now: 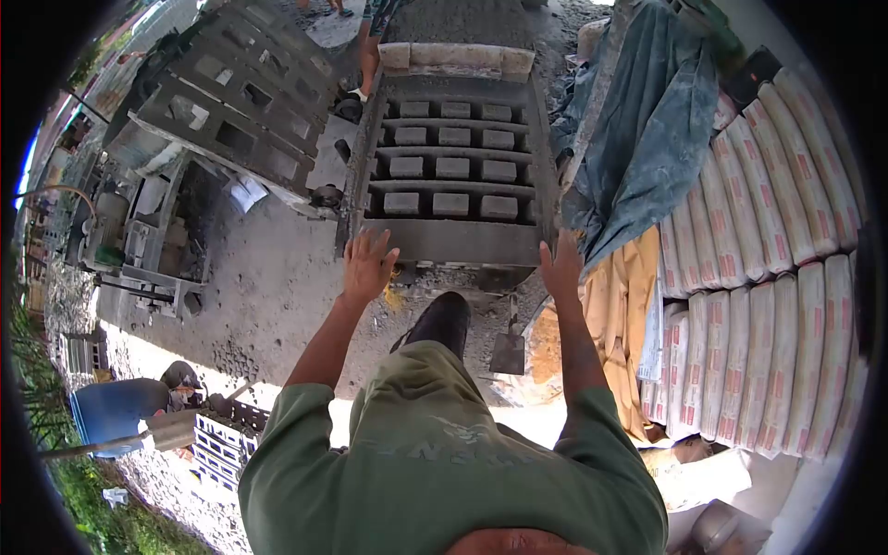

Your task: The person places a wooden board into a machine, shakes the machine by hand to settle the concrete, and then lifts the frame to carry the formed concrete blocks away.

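Note:
A grey metal block mould (pixel 444 242) with rows of rectangular blocks between its bars lies in front of me. My left hand (pixel 368 266) is at the mould's near left corner, fingers spread, holding nothing. At the near right corner, my right hand (pixel 561 266) has its fingers apart and grips nothing. Whether either palm presses on the metal cannot be made out. A slotted metal grid frame (pixel 231 102) leans raised at the mould's left side.
Stacked cement bags (pixel 740 351) stand on the right beside a blue-grey tarp (pixel 647 129). Below the mould is a small shovel (pixel 508 353). A blue barrel (pixel 118 414) sits at lower left. Another person's leg (pixel 368 55) shows beyond the mould's far left corner.

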Tool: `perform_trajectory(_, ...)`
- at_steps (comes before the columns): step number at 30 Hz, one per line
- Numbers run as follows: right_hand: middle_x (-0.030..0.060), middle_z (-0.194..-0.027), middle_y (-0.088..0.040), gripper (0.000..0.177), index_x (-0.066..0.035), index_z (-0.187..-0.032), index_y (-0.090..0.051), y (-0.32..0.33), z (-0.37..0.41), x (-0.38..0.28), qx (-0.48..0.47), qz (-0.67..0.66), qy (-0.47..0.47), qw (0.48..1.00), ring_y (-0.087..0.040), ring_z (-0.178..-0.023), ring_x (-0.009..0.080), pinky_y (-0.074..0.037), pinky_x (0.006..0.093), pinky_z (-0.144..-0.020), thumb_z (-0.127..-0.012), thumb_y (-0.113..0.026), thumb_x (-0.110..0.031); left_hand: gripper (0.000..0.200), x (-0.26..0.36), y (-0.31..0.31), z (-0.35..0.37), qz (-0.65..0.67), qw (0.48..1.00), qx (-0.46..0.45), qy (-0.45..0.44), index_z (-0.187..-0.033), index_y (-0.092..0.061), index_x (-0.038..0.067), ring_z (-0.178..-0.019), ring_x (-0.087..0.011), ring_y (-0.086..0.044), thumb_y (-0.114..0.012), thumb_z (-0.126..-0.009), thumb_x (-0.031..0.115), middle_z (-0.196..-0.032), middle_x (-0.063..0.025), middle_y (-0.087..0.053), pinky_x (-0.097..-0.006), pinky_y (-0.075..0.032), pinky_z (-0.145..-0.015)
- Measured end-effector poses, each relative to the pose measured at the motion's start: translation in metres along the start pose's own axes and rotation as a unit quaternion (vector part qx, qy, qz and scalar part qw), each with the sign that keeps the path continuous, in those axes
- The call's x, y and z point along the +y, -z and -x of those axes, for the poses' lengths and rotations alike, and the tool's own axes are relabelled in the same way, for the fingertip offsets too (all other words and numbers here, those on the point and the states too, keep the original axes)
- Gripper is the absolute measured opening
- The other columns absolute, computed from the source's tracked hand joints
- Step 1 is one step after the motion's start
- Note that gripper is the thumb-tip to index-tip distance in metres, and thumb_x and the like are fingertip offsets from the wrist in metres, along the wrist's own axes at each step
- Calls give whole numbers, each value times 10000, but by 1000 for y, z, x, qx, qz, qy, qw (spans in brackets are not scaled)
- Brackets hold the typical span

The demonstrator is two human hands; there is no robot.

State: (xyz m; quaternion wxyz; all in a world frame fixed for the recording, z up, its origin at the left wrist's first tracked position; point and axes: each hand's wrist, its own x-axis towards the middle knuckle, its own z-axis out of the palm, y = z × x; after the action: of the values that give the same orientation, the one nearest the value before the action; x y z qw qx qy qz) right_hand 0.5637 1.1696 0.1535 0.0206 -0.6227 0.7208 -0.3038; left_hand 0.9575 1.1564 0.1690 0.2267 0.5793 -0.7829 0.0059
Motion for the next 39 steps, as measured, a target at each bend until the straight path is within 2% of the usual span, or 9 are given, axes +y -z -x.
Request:
perform_trajectory(3,270,-1328,-474,622,-2,-1350,-416,-10,-23,21,-108,-82,-155,979,-436,-1244,429,-354,481,-1009,-942,-467,-468,393,12,0,-62,-7,999,29,-18,-1179,-602,78,-1202,-354,-449,-548,-929,376,-1265,-153,-478,-521,-336,-969)
perform_trajectory(13,309,-901,-635,567,15,-1186,-519,-25,-42,6,-106,2,-293,950,-614,-843,479,-483,513,-721,-948,-436,-493,393,17,-156,-444,25,983,168,-66,-1170,-618,113,-1031,-395,-564,-460,-962,408,-1111,-187,-591,-576,-430,-880)
perform_trajectory(15,259,-778,-643,461,-13,-1111,-542,-22,-39,2,-137,-7,-302,943,-627,-727,452,-484,499,-615,-950,-478,-441,371,5,-185,-507,-43,989,130,-50,-1164,-620,94,-1059,-416,-561,-469,-955,362,-1114,-217,-597,-585,-433,-902)
perform_trajectory(17,245,-756,-640,416,-24,-1076,-544,-21,-38,-1,-128,-8,-305,944,-626,-700,441,-481,497,-596,-948,-497,-416,328,-6,-201,-542,-93,991,-94,-11,-1132,-632,72,-1085,-410,-571,-489,-934,292,-1126,-228,-608,-541,-464,-907)
perform_trajectory(19,232,-733,-637,371,-34,-1042,-546,-25,-43,1,-109,-11,-288,951,-626,-672,431,-477,496,-577,-946,-516,-391,282,12,-177,-543,-125,991,-47,-21,-1083,-644,64,-1083,-391,-591,-490,-914,228,-1132,-215,-618,-467,-514,-880)
perform_trajectory(21,235,-735,-637,356,-35,-1031,-539,-25,-38,4,-110,-63,-291,948,-623,-684,437,-476,503,-588,-945,-522,-380,301,-13,-190,-564,-247,930,-211,-168,-1106,-648,92,-1096,-374,-589,-475,-914,247,-1186,-200,-603,-445,-514,-898)
perform_trajectory(26,310,-953,-627,545,35,-1173,-534,-24,-39,8,-119,-49,-294,947,-590,-943,476,-471,488,-795,-943,-490,-458,478,3,-196,-562,-27,986,-166,20,-1341,-505,163,-1270,-359,-448,-354,-940,375,-1410,-119,-454,-495,-348,-1077)
perform_trajectory(32,323,-900,-625,563,44,-1075,-563,-32,-39,14,-67,-40,-236,969,-598,-887,493,-464,537,-767,-937,-464,-493,502,54,-135,-490,-78,966,-236,73,-1423,-406,229,-1389,-313,-291,-288,-953,359,-1500,-77,-329,-488,-252,-1132)
perform_trajectory(39,309,-1036,-610,620,36,-1113,-569,-27,-44,10,-115,-16,-269,956,-564,-1012,476,-444,492,-858,-942,-417,-540,442,72,-99,-372,-50,976,-207,43,-1302,-549,170,-1290,-346,-434,-332,-936,288,-1400,-123,-466,-504,-356,-1062)
